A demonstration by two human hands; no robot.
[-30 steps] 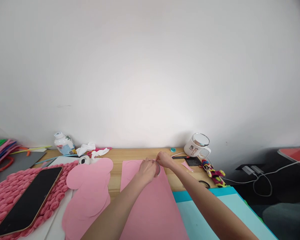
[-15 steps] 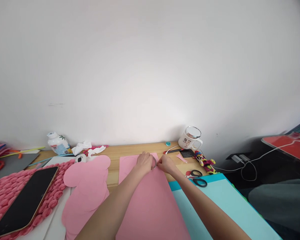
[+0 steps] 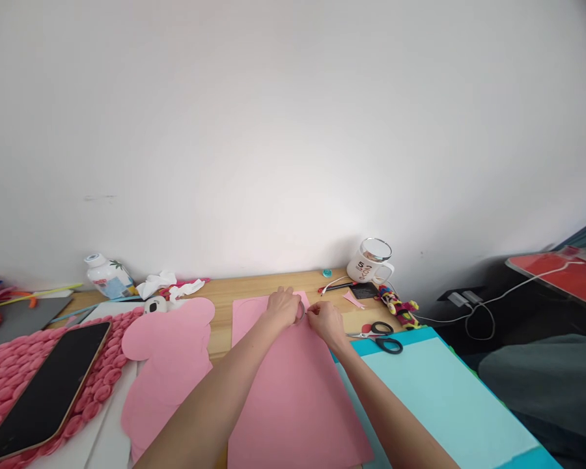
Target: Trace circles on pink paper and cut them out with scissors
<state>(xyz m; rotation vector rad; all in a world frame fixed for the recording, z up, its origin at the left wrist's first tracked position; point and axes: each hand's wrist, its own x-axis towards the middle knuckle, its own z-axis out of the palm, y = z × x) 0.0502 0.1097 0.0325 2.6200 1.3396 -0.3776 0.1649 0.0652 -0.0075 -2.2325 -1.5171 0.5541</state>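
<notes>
A sheet of pink paper [image 3: 293,391] lies lengthwise before me, with a faint curved outline near its far left corner. My left hand [image 3: 282,309] is closed at the far end of the sheet, its fingers holding down a round, grey-rimmed object [image 3: 301,312] whose kind I cannot make out. Just right of that rim, my right hand [image 3: 325,320] is closed in a pinch near the paper. Whatever it pinches is mostly hidden by the fingers. Scissors [image 3: 389,345] with black handles lie beside my right forearm.
Pink cut-out shapes [image 3: 170,352] are stacked at left, beside a phone [image 3: 49,391] on a pink puffy mat [image 3: 90,410]. A white bottle [image 3: 110,277] and crumpled tissue [image 3: 156,283] stand near the wall. To the right are a mug [image 3: 368,260], a colourful figure [image 3: 399,306] and light blue sheets [image 3: 444,391].
My view has shifted slightly, so most things appear a little higher and further left. Both hands stay at the round object, and more of the scissors' blades shows.
</notes>
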